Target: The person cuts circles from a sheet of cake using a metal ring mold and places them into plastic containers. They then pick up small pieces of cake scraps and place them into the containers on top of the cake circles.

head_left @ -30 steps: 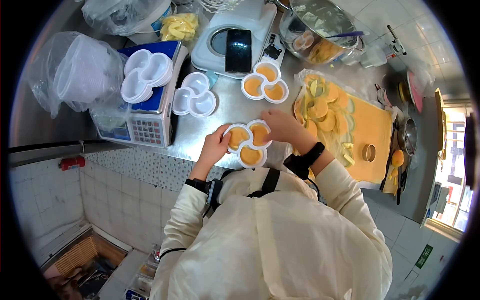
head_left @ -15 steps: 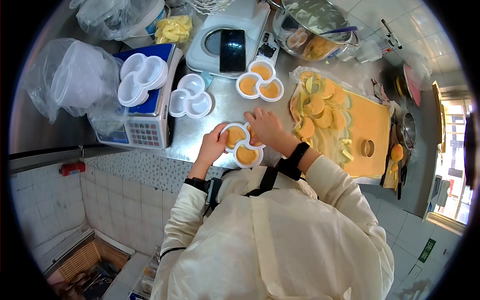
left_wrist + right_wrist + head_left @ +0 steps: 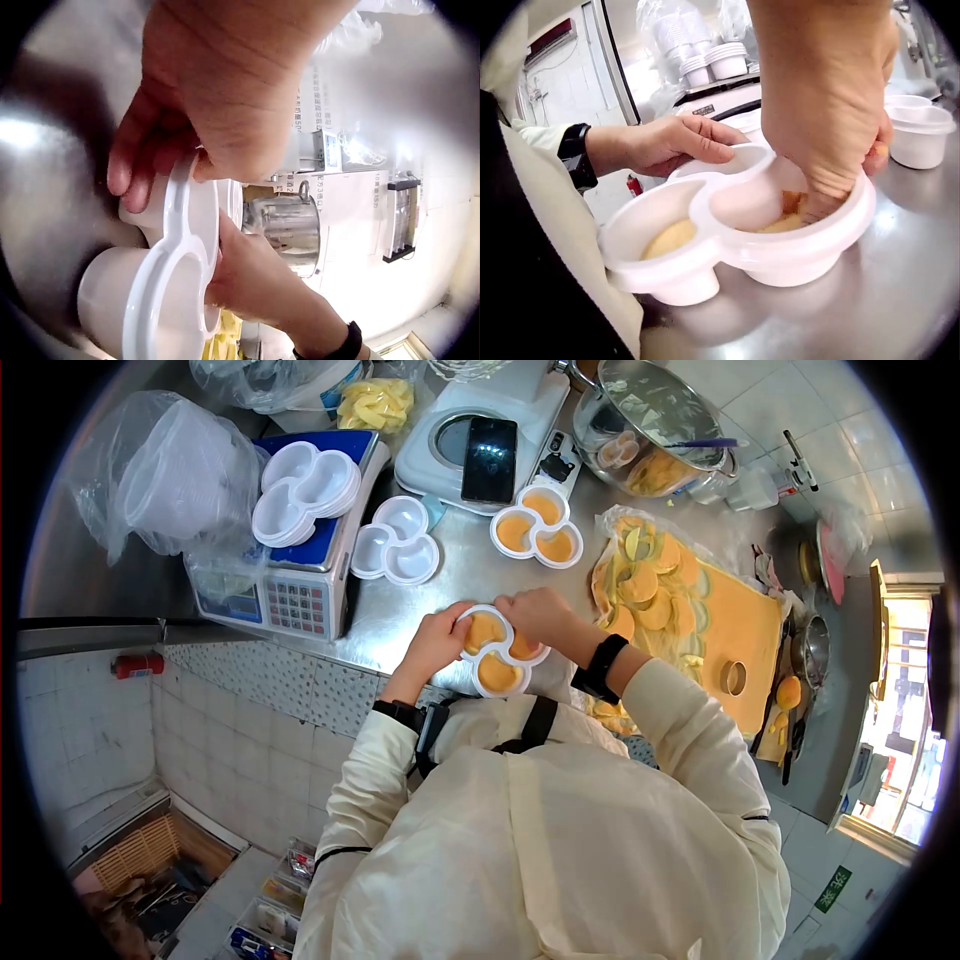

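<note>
A white plastic tub of three joined round cups point(image 3: 474, 657) stands at the counter's near edge, with orange-yellow cake rounds point(image 3: 499, 674) inside the cups. My left hand point(image 3: 438, 641) grips its left rim, thumb on top and fingers down the outer wall in the left wrist view. Over the right-hand cup is my right hand point(image 3: 545, 622). In the right wrist view it reaches down into that cup and presses on a browned cake round point(image 3: 790, 210); its other fingers lie by the far rim. The pressing fingertip is hidden.
Another tub point(image 3: 528, 527) with cake in its cups sits ahead, an empty tub point(image 3: 411, 561) to its left. Stacked tubs point(image 3: 328, 485) rest on a digital scale point(image 3: 290, 610). To the right lie a cake sheet point(image 3: 745, 625) and a ring cutter point(image 3: 733, 678). A steel pot point(image 3: 650, 420) stands behind.
My right hand has moved from the tub's right edge over the right-hand cup, its fingers now down inside. The left hand keeps its grip on the rim.
</note>
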The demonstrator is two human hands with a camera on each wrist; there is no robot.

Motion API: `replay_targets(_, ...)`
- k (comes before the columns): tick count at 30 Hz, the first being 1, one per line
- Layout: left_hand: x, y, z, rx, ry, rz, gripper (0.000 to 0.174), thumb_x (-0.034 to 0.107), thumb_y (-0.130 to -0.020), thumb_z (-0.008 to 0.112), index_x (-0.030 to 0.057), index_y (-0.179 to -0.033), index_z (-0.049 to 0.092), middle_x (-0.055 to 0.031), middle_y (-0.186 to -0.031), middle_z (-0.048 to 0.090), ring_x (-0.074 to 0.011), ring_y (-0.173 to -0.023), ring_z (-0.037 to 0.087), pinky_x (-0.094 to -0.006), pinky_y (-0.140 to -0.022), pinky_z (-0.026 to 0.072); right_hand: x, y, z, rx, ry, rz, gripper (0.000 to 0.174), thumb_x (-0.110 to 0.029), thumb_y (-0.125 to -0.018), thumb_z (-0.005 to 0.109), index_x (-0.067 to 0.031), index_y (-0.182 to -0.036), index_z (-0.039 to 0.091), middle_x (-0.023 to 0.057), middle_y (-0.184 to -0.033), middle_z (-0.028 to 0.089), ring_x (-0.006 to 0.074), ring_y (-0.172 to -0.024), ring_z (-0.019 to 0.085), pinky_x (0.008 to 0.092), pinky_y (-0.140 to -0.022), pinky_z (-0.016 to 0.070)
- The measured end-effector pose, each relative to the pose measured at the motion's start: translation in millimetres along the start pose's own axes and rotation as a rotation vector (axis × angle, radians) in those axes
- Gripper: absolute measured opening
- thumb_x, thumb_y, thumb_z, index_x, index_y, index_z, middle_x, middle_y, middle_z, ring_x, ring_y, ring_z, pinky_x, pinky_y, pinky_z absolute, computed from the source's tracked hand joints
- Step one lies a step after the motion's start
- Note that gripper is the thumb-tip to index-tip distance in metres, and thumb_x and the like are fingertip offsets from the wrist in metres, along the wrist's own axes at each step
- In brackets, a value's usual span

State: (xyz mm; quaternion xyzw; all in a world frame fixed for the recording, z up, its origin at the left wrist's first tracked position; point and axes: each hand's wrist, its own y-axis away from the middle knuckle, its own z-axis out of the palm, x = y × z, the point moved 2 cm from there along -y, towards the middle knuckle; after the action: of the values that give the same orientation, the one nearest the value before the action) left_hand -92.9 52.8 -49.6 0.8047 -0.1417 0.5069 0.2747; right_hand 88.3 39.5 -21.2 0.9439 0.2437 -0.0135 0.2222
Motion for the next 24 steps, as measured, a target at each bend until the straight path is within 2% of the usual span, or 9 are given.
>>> replay_targets(5, 6, 1, -2, 0.019, -0.003, -0.024, 0.029, 0.015, -0.09, 0.048, 0.0045, -0.117, 0.057, -0.0133, -0.08, 0.066, -0.0176, -0.058, 0.063, -0.0296, -0.051, 0.0528, 17, 6, 2, 0.05, -0.146, -0.038, 0.028, -0.014, -0.072, 0.065, -0.0034, -0.094, 0.051, 0.0113, -0.076, 0.061, 0.0307, -0.074, 0.063, 0.0387, -0.061, 0.0508)
replay_targets(7, 7, 3, -5, 0.058, -0.031, 0.04, 0.026, 0.014, -0.088, 0.048, 0.0051, -0.111, 0.059, -0.0188, -0.078, 0.065, -0.0259, -0.058, 0.065, -0.0343, -0.053, 0.053, 20, 10, -2, 0.114, -0.144, -0.039, 0.022, -0.012, -0.074, 0.062, -0.0032, -0.092, 0.053, 0.012, -0.076, 0.062, 0.0319, -0.073, 0.063, 0.0387, -0.061, 0.0508)
replay_targets(11, 6, 2, -5, 0.047, -0.03, 0.021, 0.027, 0.015, -0.089, 0.049, 0.0054, -0.111, 0.059, -0.0179, -0.077, 0.065, -0.0256, -0.056, 0.064, -0.0338, -0.052, 0.0523, 5, 8, -11, 0.222, -0.062, 0.039, 0.009, -0.007, -0.076, 0.056, -0.0046, -0.084, 0.06, 0.0128, -0.075, 0.063, 0.0331, -0.072, 0.063, 0.0392, -0.063, 0.0511)
replay_targets(14, 8, 2, -4, 0.057, 0.031, -0.025, 0.028, 0.015, -0.089, 0.048, 0.0055, -0.113, 0.058, -0.0185, -0.075, 0.065, -0.0265, -0.056, 0.063, -0.034, -0.053, 0.0517, 4, -6, 6, 0.142, -0.039, 0.111, 0.008, -0.008, -0.076, 0.057, -0.0057, -0.081, 0.062, 0.0128, -0.076, 0.064, 0.0328, -0.074, 0.063, 0.0394, -0.063, 0.0513)
replay_targets(16, 4, 2, -5, 0.019, 0.032, -0.053, 0.03, 0.017, -0.09, 0.049, 0.0062, -0.117, 0.056, -0.0124, -0.08, 0.065, -0.0166, -0.057, 0.061, -0.0285, -0.05, 0.0509, 7, -1, 5, 0.165, -0.069, 0.079, 0.009, -0.01, -0.076, 0.057, -0.0051, -0.083, 0.062, 0.0126, -0.078, 0.065, 0.0322, -0.075, 0.064, 0.0394, -0.063, 0.0514)
replay_targets(18, -6, -1, -5, 0.057, -0.081, 0.066, 0.03, 0.018, -0.09, 0.05, 0.0068, -0.117, 0.057, -0.0111, -0.076, 0.065, -0.0157, -0.055, 0.06, -0.0284, -0.05, 0.0499, 8, 3, 1, 0.205, -0.102, 0.031, 0.011, -0.011, -0.076, 0.058, -0.0044, -0.084, 0.062, 0.0125, -0.079, 0.065, 0.0316, -0.076, 0.064, 0.0393, -0.063, 0.0516)
replay_targets(21, -3, -1, -6, 0.034, -0.047, 0.003, 0.03, 0.018, -0.09, 0.051, 0.007, -0.117, 0.057, -0.0114, -0.075, 0.065, -0.0162, -0.055, 0.06, -0.029, -0.051, 0.0501, 2, 15, -11, 0.205, -0.144, 0.133, 0.015, -0.014, -0.074, 0.064, -0.0036, -0.084, 0.061, 0.0126, -0.083, 0.066, 0.0311, -0.079, 0.065, 0.0389, -0.063, 0.0519)
replay_targets(23, 3, 1, -6, 0.02, -0.054, -0.006, 0.03, 0.018, -0.09, 0.051, 0.0069, -0.117, 0.058, -0.0117, -0.075, 0.065, -0.0165, -0.055, 0.061, -0.0292, -0.051, 0.0501, -4, 14, -13, -0.04, -0.166, 0.248, 0.027, -0.017, -0.069, 0.071, -0.0037, -0.088, 0.058, 0.0128, -0.087, 0.066, 0.0308, -0.083, 0.065, 0.0392, -0.065, 0.0519)
replay_targets(24, 5, 1, -6, 0.007, -0.05, -0.013, 0.029, 0.018, -0.09, 0.051, 0.0068, -0.116, 0.058, -0.0121, -0.075, 0.065, -0.0168, -0.055, 0.061, -0.0294, -0.051, 0.0501, -7, 10, -12, -0.03, -0.169, 0.252, 0.027, -0.017, -0.069, 0.071, -0.0037, -0.088, 0.058, 0.0128, -0.087, 0.066, 0.0308, -0.083, 0.065, 0.0392, -0.065, 0.0519)
